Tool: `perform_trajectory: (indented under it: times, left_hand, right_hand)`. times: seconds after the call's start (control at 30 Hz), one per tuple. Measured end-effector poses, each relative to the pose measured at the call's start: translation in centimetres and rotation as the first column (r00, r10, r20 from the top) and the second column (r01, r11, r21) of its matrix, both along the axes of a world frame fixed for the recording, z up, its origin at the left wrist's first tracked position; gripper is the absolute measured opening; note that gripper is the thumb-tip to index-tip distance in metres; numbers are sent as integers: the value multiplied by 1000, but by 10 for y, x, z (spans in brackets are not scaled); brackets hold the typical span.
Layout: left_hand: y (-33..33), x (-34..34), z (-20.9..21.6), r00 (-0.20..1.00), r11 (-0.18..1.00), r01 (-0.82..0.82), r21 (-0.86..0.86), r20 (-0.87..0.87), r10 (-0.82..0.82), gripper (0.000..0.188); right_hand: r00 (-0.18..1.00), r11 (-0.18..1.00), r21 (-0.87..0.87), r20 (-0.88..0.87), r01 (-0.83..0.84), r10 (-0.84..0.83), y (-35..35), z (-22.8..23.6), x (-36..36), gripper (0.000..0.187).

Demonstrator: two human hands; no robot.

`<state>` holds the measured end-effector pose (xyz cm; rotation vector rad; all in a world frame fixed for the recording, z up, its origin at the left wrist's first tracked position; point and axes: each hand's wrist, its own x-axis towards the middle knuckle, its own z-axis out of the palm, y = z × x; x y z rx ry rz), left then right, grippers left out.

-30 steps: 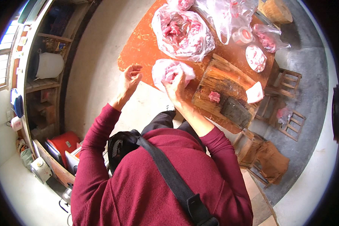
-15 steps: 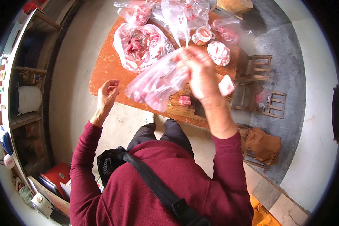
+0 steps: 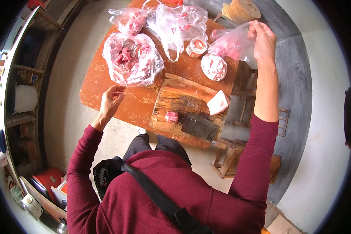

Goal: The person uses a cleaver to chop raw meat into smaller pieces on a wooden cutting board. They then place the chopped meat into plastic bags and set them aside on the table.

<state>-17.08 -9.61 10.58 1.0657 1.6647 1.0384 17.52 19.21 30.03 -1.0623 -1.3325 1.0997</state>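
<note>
My right hand (image 3: 263,39), raised past the table's right edge, grips the top of a clear plastic bag (image 3: 238,41) with pink meat in it. Near the table's left side hovers my left hand (image 3: 112,102), its fingers loosely curled, with nothing visible in them. Just beyond it sits an open plastic bag of meat (image 3: 130,58); whether the fingertips touch its lower edge is unclear. A wooden cutting board (image 3: 183,93) carries a small chunk of meat (image 3: 171,116), a pale slab of fat (image 3: 218,103) and a dark-bladed cleaver (image 3: 199,126).
A bowl of chopped fat (image 3: 213,67) and a lidded jar (image 3: 197,47) stand on the brown table (image 3: 101,84). Behind are a white carrier bag (image 3: 179,29) and another bag of meat (image 3: 130,21). A wooden stool (image 3: 228,158) stands at the near right, shelves (image 3: 25,117) at left.
My right hand has carried a clear bag from over the board out to the right, uncovering the board and cleaver. My left hand stays nearly where it was.
</note>
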Motion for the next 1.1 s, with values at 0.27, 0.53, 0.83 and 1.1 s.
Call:
perform_trajectory:
  times: [0.27, 0.53, 0.83, 1.1]
  left_hand:
    - [18, 23, -14, 994, 999, -39, -13, -101, 37, 19]
    - [73, 17, -37, 945, 991, -56, 123, -313, 92, 21]
    - [138, -3, -111, 864, 989, -94, 115, -484, 138, 21]
    - [139, 10, -121, 912, 977, 134, 164, -407, -57, 21]
  right_hand:
    - [959, 975, -223, 278, 1, 63, 135, -129, 84, 17]
    - [807, 927, -264, 587, 266, -64, 147, -212, 110, 15]
    - [612, 866, 499, 677, 26, -408, -7, -144, 45, 39]
    - [758, 963, -225, 600, -150, 258, -121, -255, -136, 57]
